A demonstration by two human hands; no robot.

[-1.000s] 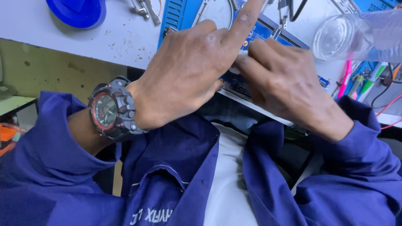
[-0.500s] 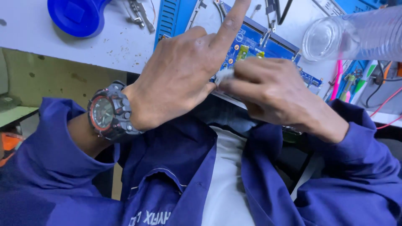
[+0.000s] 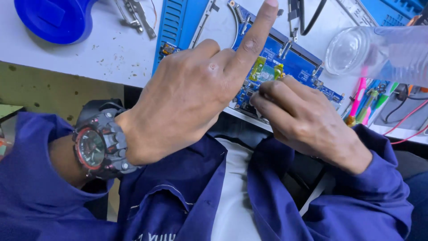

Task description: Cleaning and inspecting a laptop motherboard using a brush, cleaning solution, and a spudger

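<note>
My left hand [image 3: 187, 102], with a black and red wristwatch [image 3: 96, 147] on its wrist, hovers over the near edge of a blue circuit board [image 3: 294, 62]. Its index finger points straight up and the other fingers are curled; the thumb is hidden. My right hand [image 3: 307, 120] is just to the right, its curled fingertips bunched at the board's near edge and almost touching my left hand. Whatever lies between the fingertips is hidden. The board lies on a white table [image 3: 89, 58].
A blue round lid [image 3: 53, 18] sits at the back left, with a metal tool [image 3: 136, 15] beside it. A clear plastic container [image 3: 370, 49] lies on its side at the right. Pink and green pens [image 3: 359, 100], red wires [image 3: 408, 129] and a black cable [image 3: 312, 18] are near the board.
Both hands have slid down and towards me off the board, showing more of it. A small whitish piece seen between the fingers half a second ago is hidden now.
</note>
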